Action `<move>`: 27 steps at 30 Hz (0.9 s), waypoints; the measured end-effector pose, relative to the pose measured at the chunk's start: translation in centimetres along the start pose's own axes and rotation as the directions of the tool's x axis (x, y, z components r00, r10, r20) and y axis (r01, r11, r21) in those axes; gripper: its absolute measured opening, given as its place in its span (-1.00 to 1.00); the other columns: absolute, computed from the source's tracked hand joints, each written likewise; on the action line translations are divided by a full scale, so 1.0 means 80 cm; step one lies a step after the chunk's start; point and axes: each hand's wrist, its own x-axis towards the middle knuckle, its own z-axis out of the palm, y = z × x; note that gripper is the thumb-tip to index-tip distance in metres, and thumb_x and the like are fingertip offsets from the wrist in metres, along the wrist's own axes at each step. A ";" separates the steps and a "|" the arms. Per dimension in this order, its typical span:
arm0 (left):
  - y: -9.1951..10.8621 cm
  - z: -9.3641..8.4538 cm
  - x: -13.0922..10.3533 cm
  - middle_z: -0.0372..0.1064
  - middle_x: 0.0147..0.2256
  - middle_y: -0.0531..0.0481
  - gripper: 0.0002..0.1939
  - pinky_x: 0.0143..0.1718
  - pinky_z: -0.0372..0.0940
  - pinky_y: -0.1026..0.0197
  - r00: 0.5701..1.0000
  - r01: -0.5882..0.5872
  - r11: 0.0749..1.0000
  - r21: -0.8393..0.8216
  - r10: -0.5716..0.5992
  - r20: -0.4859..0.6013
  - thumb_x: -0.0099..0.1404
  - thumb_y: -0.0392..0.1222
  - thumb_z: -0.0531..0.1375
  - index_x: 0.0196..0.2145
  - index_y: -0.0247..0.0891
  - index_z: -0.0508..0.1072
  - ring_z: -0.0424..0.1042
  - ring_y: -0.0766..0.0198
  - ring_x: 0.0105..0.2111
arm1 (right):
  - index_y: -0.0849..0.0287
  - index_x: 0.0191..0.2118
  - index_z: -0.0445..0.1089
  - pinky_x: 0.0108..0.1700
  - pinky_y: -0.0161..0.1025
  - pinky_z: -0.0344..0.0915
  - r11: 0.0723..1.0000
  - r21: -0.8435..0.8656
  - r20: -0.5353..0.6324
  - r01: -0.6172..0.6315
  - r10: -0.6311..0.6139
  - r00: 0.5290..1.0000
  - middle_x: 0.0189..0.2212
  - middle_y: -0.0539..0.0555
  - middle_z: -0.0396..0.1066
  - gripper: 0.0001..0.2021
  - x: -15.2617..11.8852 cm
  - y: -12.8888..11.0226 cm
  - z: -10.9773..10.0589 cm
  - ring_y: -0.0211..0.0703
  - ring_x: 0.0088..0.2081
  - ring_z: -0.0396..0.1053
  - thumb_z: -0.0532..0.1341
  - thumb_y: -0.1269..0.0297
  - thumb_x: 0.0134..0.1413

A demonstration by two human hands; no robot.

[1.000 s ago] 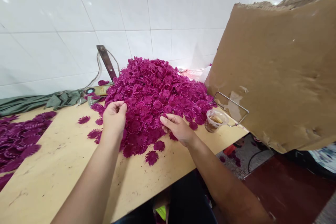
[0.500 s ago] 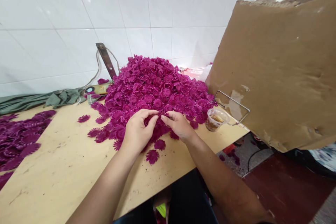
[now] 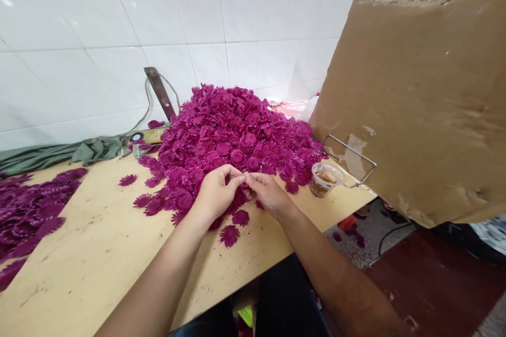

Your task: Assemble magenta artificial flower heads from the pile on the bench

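A big heap of magenta artificial flower pieces (image 3: 237, 131) rises in front of my hands on the pale tabletop (image 3: 118, 242). At the heap's near edge, my left hand (image 3: 219, 189) is closed, thumb and forefinger pinched together. My right hand (image 3: 269, 194) is also pinched, its fingertips meeting those of the left. What lies between the fingertips is too small and covered to make out. Just below the hands, a loose flower piece (image 3: 229, 235) lies flat, with a smaller flower piece (image 3: 240, 217) beside it.
A clear plastic cup (image 3: 324, 179) with brown contents stands right of the heap, by a bent metal wire frame (image 3: 351, 160). Large cardboard (image 3: 415, 105) leans at the right. More purple flower pieces (image 3: 35, 210) lie left. Green cloth (image 3: 95, 150) runs along the tiled wall.
My left hand has moved slightly right, and the fingertips of both hands, apart before, now touch. The heap looks the same.
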 end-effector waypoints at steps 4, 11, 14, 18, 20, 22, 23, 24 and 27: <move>-0.003 -0.008 0.005 0.33 -0.57 0.08 -0.86 -0.39 0.20 0.22 0.993 -0.008 0.991 0.133 0.023 -0.114 0.07 -0.17 0.09 -0.58 -0.23 0.30 0.29 0.30 -0.52 | 0.20 -0.58 0.17 -0.48 -0.33 0.01 0.991 0.133 0.030 0.019 -0.023 0.999 -0.66 -0.10 0.15 -0.53 -0.002 -0.010 -0.003 -0.39 -0.57 0.07 0.25 -0.15 -0.35; -0.001 -0.022 -0.003 0.45 -0.36 -0.02 -0.77 -0.24 0.26 0.19 0.989 -0.084 0.996 0.004 0.084 -0.118 0.05 -0.07 0.15 -0.36 -0.24 0.44 0.39 0.23 -0.33 | 0.18 -0.66 0.08 -0.55 -0.33 -0.11 0.989 -0.131 -0.105 0.074 -0.088 0.991 -0.72 -0.15 0.00 -0.53 0.002 -0.015 -0.010 -0.43 -0.64 -0.08 0.19 -0.16 -0.25; 0.002 -0.013 -0.006 0.46 -0.36 -0.01 -0.84 -0.19 0.23 0.16 0.991 -0.125 0.985 0.117 0.131 -0.042 0.07 -0.14 0.13 -0.41 -0.20 0.47 0.40 0.21 -0.31 | 0.18 -0.67 0.12 -0.56 -0.33 -0.12 0.978 -0.194 -0.132 0.073 -0.100 0.986 -0.73 -0.14 0.00 -0.52 0.003 -0.013 -0.004 -0.43 -0.64 -0.08 0.16 -0.19 -0.24; 0.000 0.001 -0.003 0.42 -0.51 0.03 -0.86 -0.32 0.22 0.18 0.995 -0.048 0.971 0.232 0.067 -0.075 0.08 -0.17 0.07 -0.56 -0.19 0.39 0.37 0.22 -0.45 | 0.19 -0.65 0.15 -0.54 -0.33 -0.09 0.977 -0.197 -0.094 0.080 -0.100 0.991 -0.71 -0.13 0.04 -0.57 0.002 -0.013 0.006 -0.41 -0.61 -0.05 0.16 -0.13 -0.23; -0.003 0.002 0.002 0.37 -0.54 0.05 -0.86 -0.35 0.21 0.20 0.986 -0.036 0.970 0.241 0.074 -0.150 0.07 -0.18 0.06 -0.58 -0.19 0.33 0.34 0.24 -0.47 | 0.18 -0.63 0.14 -0.53 -0.34 -0.08 0.974 -0.199 -0.078 0.108 -0.125 0.989 -0.68 -0.13 0.02 -0.61 0.000 -0.014 0.010 -0.41 -0.60 -0.06 0.19 -0.05 -0.22; -0.009 -0.005 0.011 0.33 -0.55 0.06 -0.88 -0.34 0.21 0.20 0.959 -0.006 0.976 0.218 0.068 -0.276 0.07 -0.19 0.06 -0.58 -0.19 0.30 0.32 0.25 -0.47 | 0.17 -0.62 0.11 -0.53 -0.34 -0.07 0.973 -0.190 -0.066 0.128 -0.143 0.987 -0.67 -0.14 -0.01 -0.64 -0.004 -0.013 0.012 -0.41 -0.59 -0.07 0.21 0.01 -0.21; -0.014 -0.012 0.018 0.30 -0.56 0.06 -0.89 -0.34 0.21 0.20 0.930 0.030 0.981 0.191 0.043 -0.366 0.07 -0.20 0.05 -0.58 -0.19 0.28 0.31 0.25 -0.47 | 0.17 -0.61 0.10 -0.53 -0.35 -0.08 0.974 -0.184 -0.057 0.131 -0.144 0.988 -0.66 -0.14 -0.02 -0.65 -0.007 -0.013 0.012 -0.41 -0.59 -0.08 0.21 0.02 -0.20; -0.019 -0.023 0.024 0.27 -0.57 0.07 -0.90 -0.33 0.21 0.20 0.889 0.071 0.985 0.159 0.010 -0.457 0.07 -0.21 0.04 -0.57 -0.19 0.27 0.30 0.25 -0.48 | 0.17 -0.61 0.09 -0.53 -0.35 -0.08 0.975 -0.181 -0.047 0.130 -0.141 0.989 -0.66 -0.14 -0.03 -0.66 -0.010 -0.013 0.010 -0.41 -0.59 -0.09 0.20 0.04 -0.18; -0.037 -0.059 0.041 0.19 -0.60 0.10 -0.94 -0.33 0.22 0.19 0.777 0.147 0.988 0.042 -0.089 -0.623 0.05 -0.21 0.06 -0.54 -0.20 0.26 0.24 0.28 -0.53 | 0.17 -0.58 0.13 -0.52 -0.35 -0.06 0.978 -0.177 -0.051 0.109 -0.120 0.991 -0.65 -0.14 -0.02 -0.71 -0.017 -0.014 0.002 -0.41 -0.59 -0.08 0.19 0.09 -0.15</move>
